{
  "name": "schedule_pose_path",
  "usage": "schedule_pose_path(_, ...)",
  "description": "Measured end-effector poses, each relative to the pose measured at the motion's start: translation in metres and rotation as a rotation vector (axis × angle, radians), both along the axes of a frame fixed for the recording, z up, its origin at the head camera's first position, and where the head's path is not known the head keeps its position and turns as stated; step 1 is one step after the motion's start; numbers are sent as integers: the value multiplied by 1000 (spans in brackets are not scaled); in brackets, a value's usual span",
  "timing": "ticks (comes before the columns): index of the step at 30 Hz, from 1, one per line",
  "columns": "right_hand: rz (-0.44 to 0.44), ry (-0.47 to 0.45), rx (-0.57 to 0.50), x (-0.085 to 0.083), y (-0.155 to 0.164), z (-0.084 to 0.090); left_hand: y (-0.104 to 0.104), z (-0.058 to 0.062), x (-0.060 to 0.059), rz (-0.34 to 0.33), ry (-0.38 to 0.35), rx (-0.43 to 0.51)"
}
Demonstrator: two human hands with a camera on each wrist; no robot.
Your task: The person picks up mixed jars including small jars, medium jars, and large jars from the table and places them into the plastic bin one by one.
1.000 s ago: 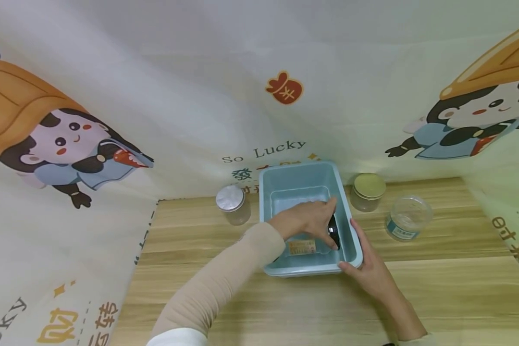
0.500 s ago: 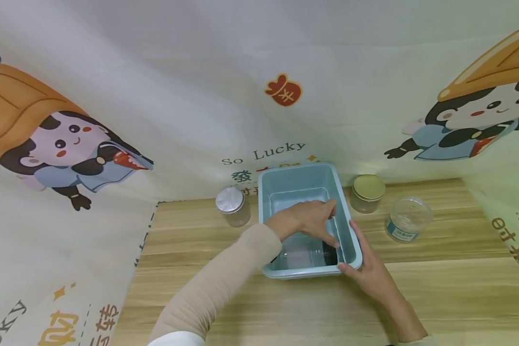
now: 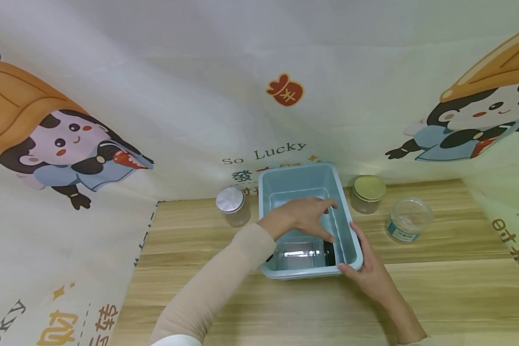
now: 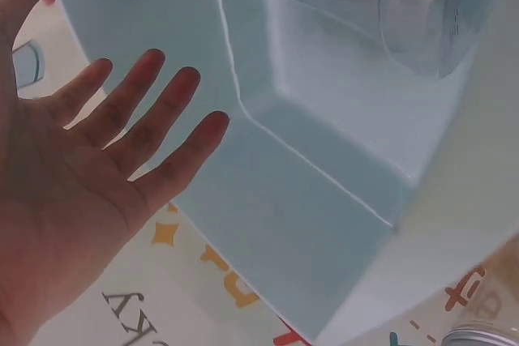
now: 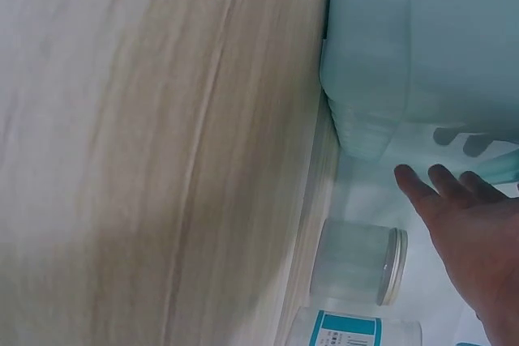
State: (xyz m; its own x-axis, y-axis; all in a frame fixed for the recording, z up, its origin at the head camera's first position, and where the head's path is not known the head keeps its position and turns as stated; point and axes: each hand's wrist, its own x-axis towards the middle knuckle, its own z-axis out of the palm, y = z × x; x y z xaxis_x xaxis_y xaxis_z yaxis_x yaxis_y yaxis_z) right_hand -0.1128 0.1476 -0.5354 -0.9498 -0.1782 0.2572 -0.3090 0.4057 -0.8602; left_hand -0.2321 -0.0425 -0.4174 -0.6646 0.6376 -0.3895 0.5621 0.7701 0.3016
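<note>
Above a pale blue plastic tub on a wood-grain bench, a person's left hand hovers with fingers spread and released, holding nothing; the left wrist view shows the open palm clear of the tub's inner wall. Below it, a clear plastic jar with a dark lid lies on its side at the near end of the tub's floor; the wrist camera catches only its transparent body at the top of the frame. The right hand rests against the tub's near right corner, fingers straight along the outer wall, gripping nothing; the right wrist view shows the same fingers extended beside the tub's stacked rim. Three more jars stand on the bench outside the tub, seen fully only from the head camera: a silver-lidded jar just to its left, a gold-lidded jar just to its right, and an open jar with a blue label farther right. A cartoon-printed cloth backdrop hangs behind the bench.
</note>
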Motion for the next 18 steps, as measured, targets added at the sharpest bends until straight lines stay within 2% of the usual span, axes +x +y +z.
schedule_pose_path(6,-24,31,41,-1,-2,3,-10,5,0,19,-4,9)
schedule_pose_path(12,-59,54,85,0,-2,3,-13,7,0,6,77,21)
schedule_pose_path(18,-55,28,59,-1,-5,2,-16,10,-1,37,121,48)
